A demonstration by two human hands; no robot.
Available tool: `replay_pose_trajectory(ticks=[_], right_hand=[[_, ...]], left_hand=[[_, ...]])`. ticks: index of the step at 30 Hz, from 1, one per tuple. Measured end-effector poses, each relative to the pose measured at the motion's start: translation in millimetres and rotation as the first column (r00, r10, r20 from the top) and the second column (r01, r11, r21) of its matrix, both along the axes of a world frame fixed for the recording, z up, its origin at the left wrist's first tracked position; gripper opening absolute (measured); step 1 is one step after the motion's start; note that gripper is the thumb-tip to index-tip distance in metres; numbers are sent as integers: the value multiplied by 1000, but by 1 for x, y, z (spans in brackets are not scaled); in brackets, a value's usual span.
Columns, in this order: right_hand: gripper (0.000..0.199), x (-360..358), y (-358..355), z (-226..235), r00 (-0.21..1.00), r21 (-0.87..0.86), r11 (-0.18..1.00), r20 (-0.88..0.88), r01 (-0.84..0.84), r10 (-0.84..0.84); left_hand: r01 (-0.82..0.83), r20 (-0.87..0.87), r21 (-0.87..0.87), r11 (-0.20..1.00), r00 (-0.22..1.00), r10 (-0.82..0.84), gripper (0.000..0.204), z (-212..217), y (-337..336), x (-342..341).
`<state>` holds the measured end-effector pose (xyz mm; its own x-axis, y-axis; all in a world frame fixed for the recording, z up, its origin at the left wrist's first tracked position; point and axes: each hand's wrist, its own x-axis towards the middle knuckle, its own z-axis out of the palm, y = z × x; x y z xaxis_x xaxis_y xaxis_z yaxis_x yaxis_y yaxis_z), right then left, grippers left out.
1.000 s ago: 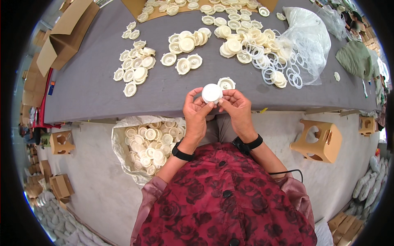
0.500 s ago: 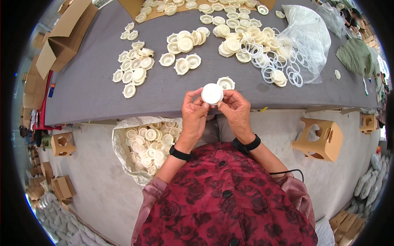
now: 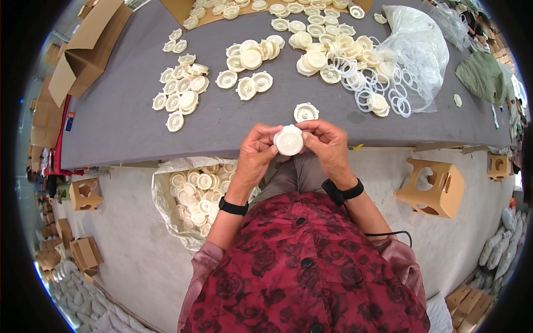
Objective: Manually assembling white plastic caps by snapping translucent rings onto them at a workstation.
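Note:
Between my two hands, over the table's near edge, is a round cream plastic cap. My left hand pinches its left rim with thumb and fingers, and my right hand grips its right rim the same way. One face of the cap is turned up toward me. Just beyond my fingers, a single notched cap lies on the grey table, its hollow side with a central stub facing up. Farther right are translucent sealing rings in a loose heap, partly among more caps.
Groups of caps lie at the left and middle of the table. A clear plastic bag spreads behind the rings. Below the table's edge stands a white woven sack full of caps. A tan stool stands at right.
Both hands have drawn the cap slightly down toward me and moved a little apart. The cap's upward face has changed in tilt and look. The things on the table stay put.

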<state>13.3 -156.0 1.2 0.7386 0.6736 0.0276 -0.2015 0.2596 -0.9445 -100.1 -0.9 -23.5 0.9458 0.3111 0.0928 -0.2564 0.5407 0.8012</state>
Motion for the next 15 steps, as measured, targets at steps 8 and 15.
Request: replay_pose_trajectory(ticks=[8,15], right_hand=[[20,14,-10,6,972,-132,966,47,-223,230],[17,2,-2,-8,997,-7,997,10,75,-75]], left_hand=[[334,-175,127,934,935,-310,52,30,24,3],[57,-92,-63,996,994,-62,46,9,-6,12]])
